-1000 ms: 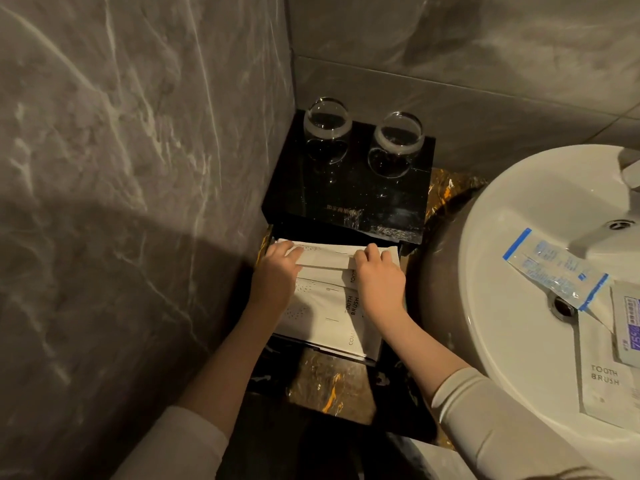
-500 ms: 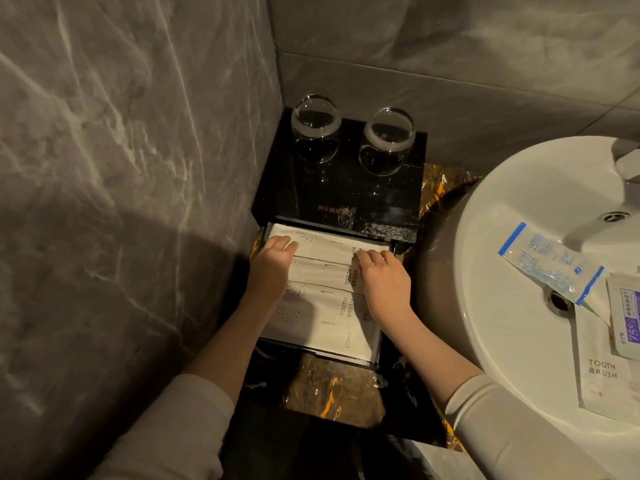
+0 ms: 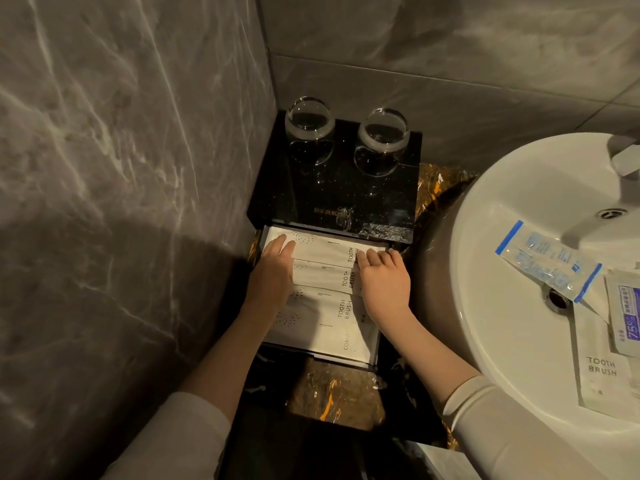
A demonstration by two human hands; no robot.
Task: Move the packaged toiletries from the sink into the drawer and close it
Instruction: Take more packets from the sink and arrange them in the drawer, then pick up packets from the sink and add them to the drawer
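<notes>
Left hand (image 3: pixel 273 271): flat, fingers straight, pressing the white packets (image 3: pixel 322 278) in the open drawer (image 3: pixel 375 355).
Right hand (image 3: pixel 382 278): fingers loosely extended, fingertips on the same packets.
Sink (image 3: pixel 512 306): right of both hands, holding a clear blue-edged packet (image 3: pixel 547 261) and a toothbrush packet (image 3: pixel 602 372).

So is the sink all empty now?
No, the sink still holds a blue-edged clear packet, a toothbrush packet and a small sachet.
</notes>
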